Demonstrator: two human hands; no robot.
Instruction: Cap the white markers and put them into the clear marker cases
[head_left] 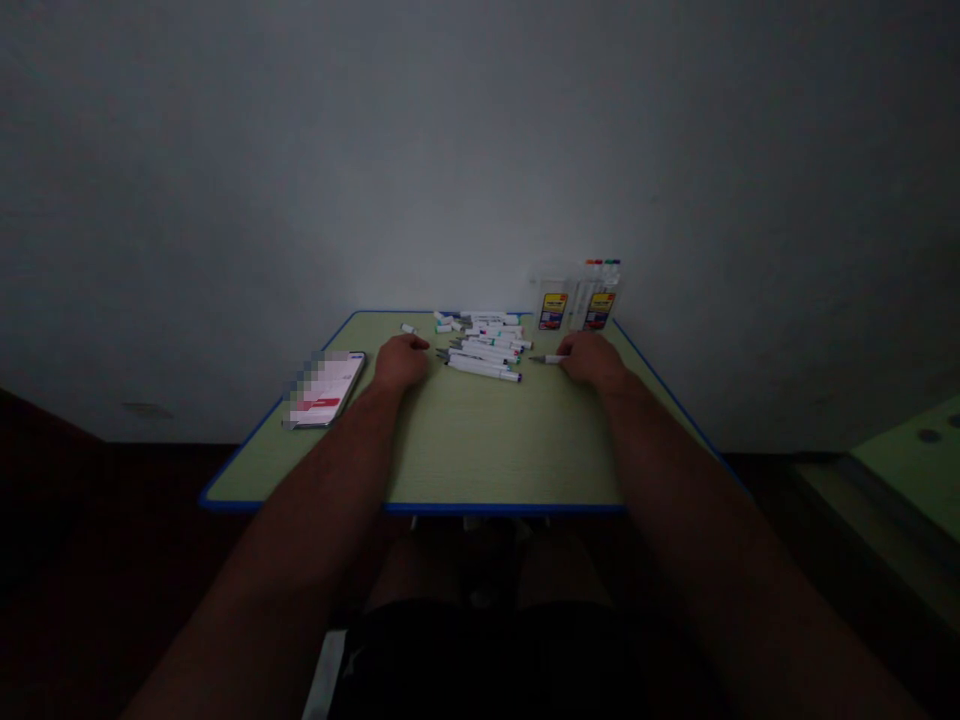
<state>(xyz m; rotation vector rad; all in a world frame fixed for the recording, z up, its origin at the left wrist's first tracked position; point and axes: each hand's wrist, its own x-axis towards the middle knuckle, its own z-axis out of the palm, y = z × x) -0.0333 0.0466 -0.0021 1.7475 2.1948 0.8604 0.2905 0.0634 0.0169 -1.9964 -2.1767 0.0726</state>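
Observation:
A pile of several white marker pens [486, 350] lies at the far middle of a pale green table [480, 450] with a blue edge. My left hand [401, 360] rests on the table just left of the pile, fingers curled, with nothing visible in it. My right hand [592, 358] sits right of the pile, fingers closed on one white marker [550, 359] whose tip points left. A few loose caps [444, 322] lie at the back of the pile.
Two clear marker cases [577, 300] with yellow labels stand at the table's far right corner against the wall. A phone [326, 390] lies on the left part of the table. Another green surface [911, 465] is at the right edge.

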